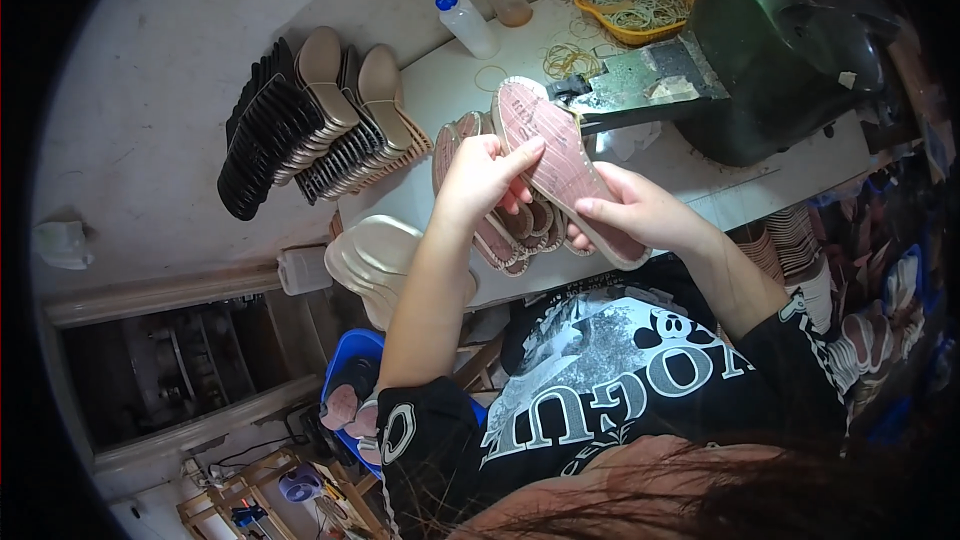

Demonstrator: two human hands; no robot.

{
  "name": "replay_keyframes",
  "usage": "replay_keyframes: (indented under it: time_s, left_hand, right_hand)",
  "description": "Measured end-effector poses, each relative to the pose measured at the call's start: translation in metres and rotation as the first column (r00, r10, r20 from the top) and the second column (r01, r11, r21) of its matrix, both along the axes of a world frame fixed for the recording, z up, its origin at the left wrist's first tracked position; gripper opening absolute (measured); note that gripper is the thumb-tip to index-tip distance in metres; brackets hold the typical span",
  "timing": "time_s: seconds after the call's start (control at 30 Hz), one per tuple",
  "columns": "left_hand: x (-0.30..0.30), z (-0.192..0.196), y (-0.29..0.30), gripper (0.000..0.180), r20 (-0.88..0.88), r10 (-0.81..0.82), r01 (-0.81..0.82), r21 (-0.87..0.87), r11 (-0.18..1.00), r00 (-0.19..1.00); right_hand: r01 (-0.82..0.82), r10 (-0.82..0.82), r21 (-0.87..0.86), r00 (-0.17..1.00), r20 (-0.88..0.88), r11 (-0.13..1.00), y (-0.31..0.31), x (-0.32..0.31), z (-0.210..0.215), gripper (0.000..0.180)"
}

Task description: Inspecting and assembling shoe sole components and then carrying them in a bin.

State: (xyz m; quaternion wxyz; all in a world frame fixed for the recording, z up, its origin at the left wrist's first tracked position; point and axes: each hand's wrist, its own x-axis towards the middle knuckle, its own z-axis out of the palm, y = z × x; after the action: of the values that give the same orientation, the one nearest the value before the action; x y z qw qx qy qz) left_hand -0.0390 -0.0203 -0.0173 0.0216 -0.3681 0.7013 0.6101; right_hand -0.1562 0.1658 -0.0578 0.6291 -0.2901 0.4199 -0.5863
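Note:
A pinkish shoe insole (556, 155) with a pale, puckered rim is tilted up between my two hands, in front of a green machine's flat arm (655, 78). My left hand (485, 180) grips its left edge, thumb lying on the pink face. Around the lower right edge my right hand (635, 208) is closed, with the thumb on top. Beneath, partly hidden by my hands and the insole, more pinkish insoles with the same rims (496, 245) lie on the white table (420, 105). The insole's far end almost meets the machine; whether they touch I cannot tell.
Rubber-banded stacks of black and beige soles (318, 130) stand at the table's left. Pale gold soles (375, 250) lie near my left forearm. Behind are two squeeze bottles (468, 25) and a yellow basket of rubber bands (630, 25). The machine's dark body (790, 50) fills the right.

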Motion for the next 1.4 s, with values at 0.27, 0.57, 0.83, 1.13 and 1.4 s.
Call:
replay_keyframes:
  time_s: [0.27,0.57,0.83,1.13,1.4]
  left_hand:
    - [-0.008,0.004,-0.020,0.043,0.082,0.020,-0.013,-0.084,0.996,0.996]
    - [-0.030,-0.007,-0.056,0.039,-0.070,0.030,-0.036,-0.078,0.996,0.997]
    - [0.057,0.014,-0.004,0.028,-0.564,0.408,-0.348,0.217,0.912,0.717]
    - [0.157,-0.070,-0.018,0.047,-0.339,0.591,-0.660,-0.141,0.738,0.732]
    - [0.166,-0.144,-0.021,0.057,0.162,0.426,-0.191,-0.717,0.671,0.890]
  right_hand:
    - [-0.043,0.065,0.164,0.989,-0.134,0.986,0.030,-0.023,0.008,0.024]
    - [0.036,-0.034,0.023,0.993,-0.116,0.999,-0.019,-0.008,-0.002,0.029]
    - [-0.020,0.016,-0.016,0.977,-0.212,1.000,-0.015,0.059,0.042,0.020]
    - [-0.032,-0.009,-0.105,0.930,-0.368,0.994,-0.027,0.087,0.013,0.023]
    - [0.001,0.019,0.022,0.501,-0.865,1.000,-0.032,0.077,-0.023,0.066]
